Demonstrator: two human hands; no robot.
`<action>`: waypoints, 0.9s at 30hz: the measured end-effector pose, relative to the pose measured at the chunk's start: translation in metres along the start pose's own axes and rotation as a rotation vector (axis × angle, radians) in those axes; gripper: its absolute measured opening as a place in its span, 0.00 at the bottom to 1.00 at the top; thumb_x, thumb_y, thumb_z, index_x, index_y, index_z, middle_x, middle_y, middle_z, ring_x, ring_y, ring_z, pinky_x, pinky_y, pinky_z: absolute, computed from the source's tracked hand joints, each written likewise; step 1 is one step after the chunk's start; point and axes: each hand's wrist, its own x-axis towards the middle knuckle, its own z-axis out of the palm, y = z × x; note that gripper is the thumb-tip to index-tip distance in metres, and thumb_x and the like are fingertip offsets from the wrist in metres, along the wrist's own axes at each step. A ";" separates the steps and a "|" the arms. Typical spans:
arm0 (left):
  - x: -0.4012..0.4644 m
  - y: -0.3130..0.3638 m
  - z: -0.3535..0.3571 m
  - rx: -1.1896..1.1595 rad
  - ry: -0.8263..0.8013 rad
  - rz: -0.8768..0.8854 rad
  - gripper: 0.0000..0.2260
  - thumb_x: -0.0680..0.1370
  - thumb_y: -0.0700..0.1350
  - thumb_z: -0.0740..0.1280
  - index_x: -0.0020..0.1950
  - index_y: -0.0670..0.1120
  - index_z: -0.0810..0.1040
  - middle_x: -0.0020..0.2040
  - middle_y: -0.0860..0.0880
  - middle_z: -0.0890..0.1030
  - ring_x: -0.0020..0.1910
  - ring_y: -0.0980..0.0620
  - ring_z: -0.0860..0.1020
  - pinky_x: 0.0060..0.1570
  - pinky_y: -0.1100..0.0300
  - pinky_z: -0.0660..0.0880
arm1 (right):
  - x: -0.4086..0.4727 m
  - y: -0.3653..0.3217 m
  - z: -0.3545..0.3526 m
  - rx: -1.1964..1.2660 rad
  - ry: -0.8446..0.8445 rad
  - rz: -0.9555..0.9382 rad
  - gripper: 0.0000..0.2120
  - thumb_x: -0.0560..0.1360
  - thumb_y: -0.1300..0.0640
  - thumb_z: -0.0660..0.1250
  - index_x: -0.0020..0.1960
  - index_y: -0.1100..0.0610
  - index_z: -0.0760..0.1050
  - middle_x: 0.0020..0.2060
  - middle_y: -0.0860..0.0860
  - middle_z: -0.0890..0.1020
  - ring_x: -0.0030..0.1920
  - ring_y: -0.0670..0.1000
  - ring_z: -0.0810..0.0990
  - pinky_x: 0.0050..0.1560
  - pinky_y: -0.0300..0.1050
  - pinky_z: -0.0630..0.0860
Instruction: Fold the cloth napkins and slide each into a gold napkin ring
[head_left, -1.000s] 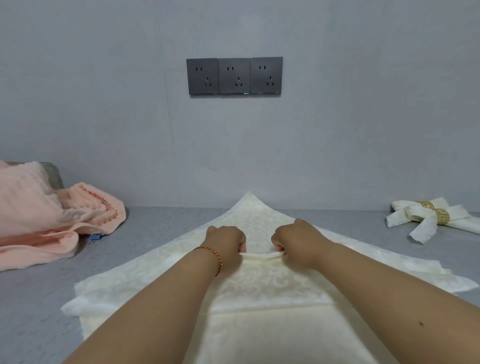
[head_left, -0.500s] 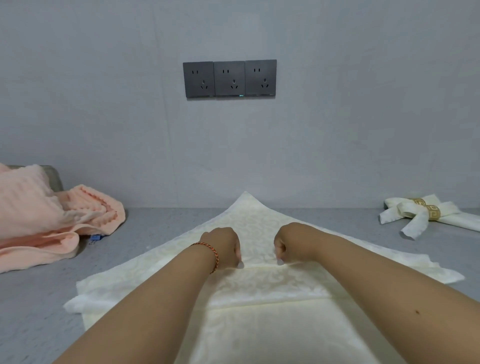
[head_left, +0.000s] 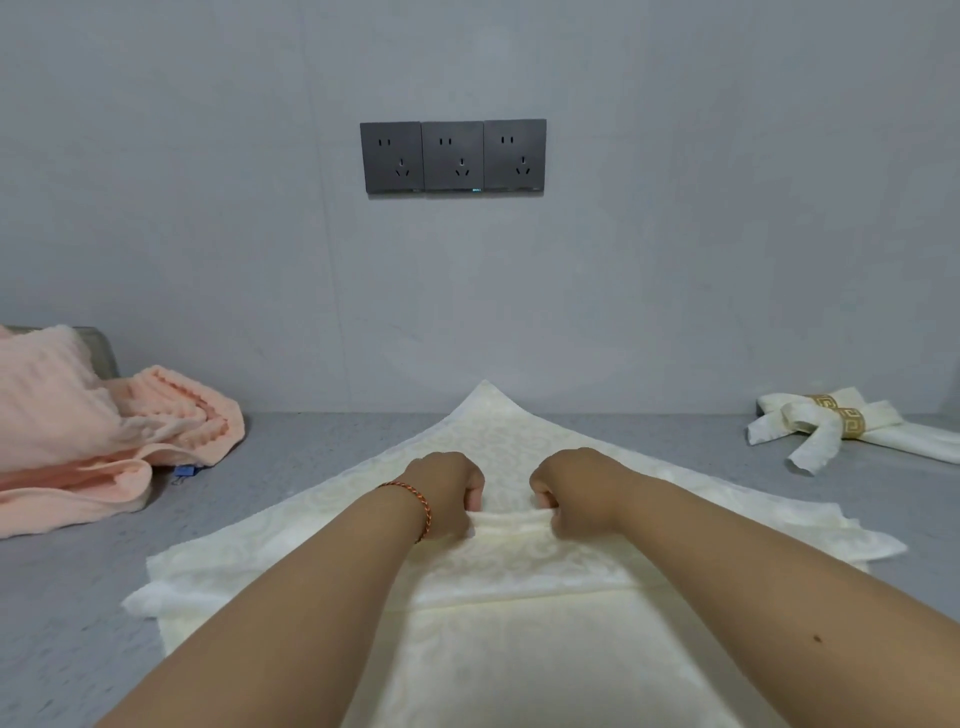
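Where the grey speckled counter (head_left: 322, 457) meets the grey wall, a cream damask cloth napkin (head_left: 519, 623) lies spread as a diamond at the counter's middle, far corner pointing at the wall, near part reaching the front edge.

Left hand (head_left: 448, 491): fingers curled, pinching a raised fold of the napkin at its left end; knuckles up, a thin red-and-orange braided bracelet (head_left: 415, 506) on the wrist.

Right hand (head_left: 576, 488): fingers curled likewise, pinching the same fold at its right end. Both hands sit side by side, slightly apart, with the lifted ridge of cloth stretched between them.

Lower portion of the napkin: a flat layer with a straight crosswise edge lies nearer the front edge, below the pinched ridge.

Toward the counter's right edge, against the wall: finished cream napkins (head_left: 810, 436), rolled and crossed, each passed through a gold patterned napkin ring (head_left: 852, 422); a second ring shows just behind the first.

Toward the left edge: a heaped peach-pink ribbed towel (head_left: 78, 441), with a small blue clip (head_left: 184, 472) just beside its hem.

On the wall above the napkin: three dark grey power sockets (head_left: 453, 156) in a row.
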 end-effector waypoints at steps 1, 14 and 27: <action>-0.003 0.000 0.000 -0.002 0.007 0.007 0.15 0.70 0.40 0.73 0.31 0.51 0.70 0.35 0.57 0.72 0.43 0.50 0.73 0.41 0.62 0.68 | -0.002 -0.003 0.000 -0.045 0.011 -0.016 0.15 0.70 0.63 0.64 0.33 0.49 0.62 0.33 0.44 0.68 0.40 0.50 0.69 0.31 0.37 0.57; -0.021 0.009 -0.004 0.041 -0.058 -0.089 0.15 0.71 0.47 0.67 0.27 0.48 0.66 0.29 0.51 0.70 0.35 0.48 0.69 0.35 0.61 0.66 | -0.018 -0.006 -0.011 0.117 -0.110 0.078 0.07 0.73 0.60 0.64 0.39 0.60 0.78 0.40 0.56 0.81 0.43 0.57 0.78 0.40 0.44 0.71; -0.017 0.003 -0.004 -0.020 -0.110 0.008 0.13 0.71 0.48 0.75 0.52 0.47 0.78 0.48 0.53 0.78 0.47 0.53 0.75 0.47 0.64 0.71 | -0.021 -0.001 -0.009 0.169 -0.117 0.077 0.09 0.73 0.55 0.71 0.52 0.52 0.75 0.47 0.45 0.75 0.47 0.48 0.73 0.45 0.40 0.69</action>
